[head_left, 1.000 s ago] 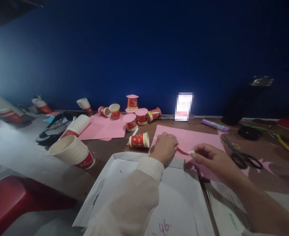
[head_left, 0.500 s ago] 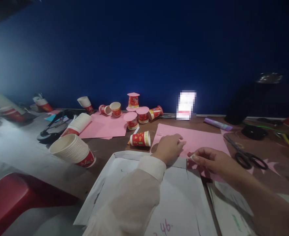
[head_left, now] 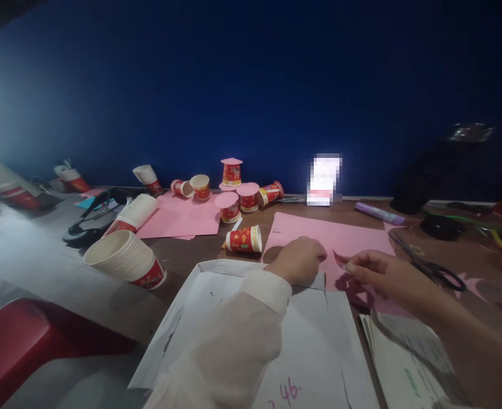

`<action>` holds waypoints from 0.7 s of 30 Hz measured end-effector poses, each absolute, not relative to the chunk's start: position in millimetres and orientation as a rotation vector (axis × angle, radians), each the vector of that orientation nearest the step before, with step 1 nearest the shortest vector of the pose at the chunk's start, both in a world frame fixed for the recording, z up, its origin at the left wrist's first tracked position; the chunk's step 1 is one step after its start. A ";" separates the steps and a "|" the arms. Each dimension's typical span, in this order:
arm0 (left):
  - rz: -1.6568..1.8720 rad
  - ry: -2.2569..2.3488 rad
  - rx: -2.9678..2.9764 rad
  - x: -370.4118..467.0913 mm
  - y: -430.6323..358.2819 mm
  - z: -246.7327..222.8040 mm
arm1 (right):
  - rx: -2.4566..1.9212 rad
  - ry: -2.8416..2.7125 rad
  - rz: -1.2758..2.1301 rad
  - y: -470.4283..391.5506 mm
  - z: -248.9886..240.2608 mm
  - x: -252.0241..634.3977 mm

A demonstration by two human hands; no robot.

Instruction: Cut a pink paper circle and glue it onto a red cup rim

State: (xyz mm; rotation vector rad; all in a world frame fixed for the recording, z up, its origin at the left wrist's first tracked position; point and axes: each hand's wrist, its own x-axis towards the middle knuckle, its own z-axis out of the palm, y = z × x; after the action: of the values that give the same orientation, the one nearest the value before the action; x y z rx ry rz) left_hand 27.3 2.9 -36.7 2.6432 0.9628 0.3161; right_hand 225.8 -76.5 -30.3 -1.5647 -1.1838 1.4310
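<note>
My right hand [head_left: 376, 274] pinches a small, dark red, pointed scrap [head_left: 339, 258] between thumb and fingertips, above a pink paper sheet [head_left: 357, 236]. To its left, my left hand [head_left: 299, 261] is closed, fingers curled under, over the near part of that same sheet. Whatever its fingers hold, if anything, is hidden. A white sleeve covers my left forearm, which lies across a white paper packet [head_left: 310, 341] with pink handwriting. Just beyond my left hand, a red and gold paper cup [head_left: 244, 239] lies on its side.
Black scissors [head_left: 440, 274] lie right of the sheet, below a purple tube [head_left: 379, 213]. Several red cups topped with pink discs [head_left: 227, 200] stand near the blue partition [head_left: 251, 85]. A stack of paper cups [head_left: 127, 258] leans at left, above a red stool [head_left: 29, 335]. A bright screen [head_left: 324, 180] stands behind.
My right hand has drawn slightly right and away from my left, carrying the red scrap. The left hand's fingers, spread before, are now curled in.
</note>
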 end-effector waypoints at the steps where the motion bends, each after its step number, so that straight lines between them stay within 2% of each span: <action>1: 0.330 0.948 2.647 27.4 3.1 -37.3 | -1.608 -1.210 1.404 -76.7 -30.1 226.2; 7: 0.368 0.896 2.693 28.5 6.0 -43.7 | -1.589 -1.140 1.377 -71.1 -38.0 224.1; 13: 0.407 0.891 2.653 30.7 6.5 -47.2 | -1.900 -1.613 0.606 -59.8 -39.9 226.8; 21: 0.401 0.877 2.659 31.8 11.1 -50.6 | -1.941 -1.778 0.379 -40.4 -48.2 222.1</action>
State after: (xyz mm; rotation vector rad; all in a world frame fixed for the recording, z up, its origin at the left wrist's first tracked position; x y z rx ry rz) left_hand 31.8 11.1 -50.6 2.6587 0.8768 0.4014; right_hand 222.1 -40.4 -48.2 -1.9410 -1.7783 0.3794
